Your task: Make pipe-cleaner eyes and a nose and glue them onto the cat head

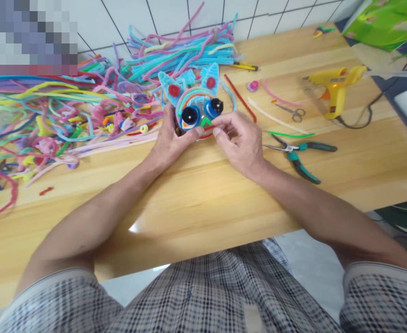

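Note:
A pipe-cleaner animal face [192,102] has light-blue pointed ears with red centres, big blue-and-black eyes and a small green nose. My left hand [170,143] is closed around its lower left side, thumb in front below the nose and the other fingers behind it. At the face's lower right, my right hand [239,141] pinches with thumb and index finger at the end of a red pipe cleaner [207,135] that runs along the mouth. The fingertips partly cover that end.
Loose coloured pipe cleaners [85,108] heap at the left, with a light-blue bundle [189,51] along the tiled wall. On the right lie green-handled pliers [295,150], small scissors [295,112], a yellow glue gun [337,88] with its cord, and a yellow cutter [245,66].

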A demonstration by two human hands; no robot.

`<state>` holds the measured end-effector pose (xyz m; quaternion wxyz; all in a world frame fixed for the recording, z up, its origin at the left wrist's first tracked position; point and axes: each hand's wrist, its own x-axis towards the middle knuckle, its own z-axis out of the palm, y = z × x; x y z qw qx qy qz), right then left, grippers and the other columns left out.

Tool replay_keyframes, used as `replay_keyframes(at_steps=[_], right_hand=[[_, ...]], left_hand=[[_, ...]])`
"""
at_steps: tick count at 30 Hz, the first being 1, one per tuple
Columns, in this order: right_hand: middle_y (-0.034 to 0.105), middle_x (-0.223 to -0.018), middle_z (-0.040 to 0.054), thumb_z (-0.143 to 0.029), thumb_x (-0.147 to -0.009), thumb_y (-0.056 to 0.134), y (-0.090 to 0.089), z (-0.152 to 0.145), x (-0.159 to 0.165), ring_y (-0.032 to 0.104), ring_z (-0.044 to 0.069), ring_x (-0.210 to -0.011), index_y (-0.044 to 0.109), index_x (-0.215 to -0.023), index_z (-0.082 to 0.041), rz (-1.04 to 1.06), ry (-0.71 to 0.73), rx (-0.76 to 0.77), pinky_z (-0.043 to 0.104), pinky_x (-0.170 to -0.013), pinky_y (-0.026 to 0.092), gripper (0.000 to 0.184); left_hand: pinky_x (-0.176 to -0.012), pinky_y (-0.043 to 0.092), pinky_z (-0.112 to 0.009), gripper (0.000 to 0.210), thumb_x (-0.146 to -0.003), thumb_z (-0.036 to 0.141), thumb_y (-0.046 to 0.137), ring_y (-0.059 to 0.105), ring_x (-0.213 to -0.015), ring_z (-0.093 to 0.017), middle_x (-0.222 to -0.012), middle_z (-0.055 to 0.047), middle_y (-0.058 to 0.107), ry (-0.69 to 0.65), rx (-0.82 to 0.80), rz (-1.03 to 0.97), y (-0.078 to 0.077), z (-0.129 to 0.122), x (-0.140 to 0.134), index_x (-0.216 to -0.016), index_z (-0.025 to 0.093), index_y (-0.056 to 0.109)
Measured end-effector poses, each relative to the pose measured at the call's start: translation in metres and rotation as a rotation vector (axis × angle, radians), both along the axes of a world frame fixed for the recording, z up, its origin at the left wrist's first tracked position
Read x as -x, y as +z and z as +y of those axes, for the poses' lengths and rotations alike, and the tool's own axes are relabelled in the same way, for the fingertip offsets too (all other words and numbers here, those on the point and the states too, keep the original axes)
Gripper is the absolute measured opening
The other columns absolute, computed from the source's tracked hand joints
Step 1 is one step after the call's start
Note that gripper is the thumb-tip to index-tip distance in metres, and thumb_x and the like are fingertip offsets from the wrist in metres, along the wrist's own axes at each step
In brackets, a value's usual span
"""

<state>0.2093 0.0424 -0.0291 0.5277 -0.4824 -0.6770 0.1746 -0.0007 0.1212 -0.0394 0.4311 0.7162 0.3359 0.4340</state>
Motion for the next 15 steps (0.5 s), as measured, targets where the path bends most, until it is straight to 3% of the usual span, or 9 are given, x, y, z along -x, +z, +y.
replay_keyframes(at_steps=[5,15], right_hand=[[0.077,-0.101,0.0026,-0.039,-0.108,0.067,-0.001,0.000,-0.001,0.071,0.018,-0.087,0.074,-0.112,-0.028,0.006,-0.014,0.001,0.037,-0.084,0.063,0.014],[0.076,-0.098,0.0030,-0.045,-0.107,0.069,-0.003,0.004,-0.001,0.072,0.020,-0.088,0.075,-0.110,-0.027,-0.012,-0.009,-0.023,0.038,-0.085,0.063,0.019]], left_hand=[[-0.117,0.058,-0.058,0.087,-0.074,0.082,0.092,0.060,-0.145,-0.038,-0.137,-0.009,0.069,0.007,-0.004,0.004,-0.001,0.000,0.001,-0.133,0.034,0.050],[-0.114,0.058,-0.051,0.100,-0.062,0.081,0.099,0.067,-0.134,-0.033,-0.133,-0.008,0.068,0.039,-0.102,0.020,-0.017,0.008,-0.001,-0.129,0.030,0.045]])
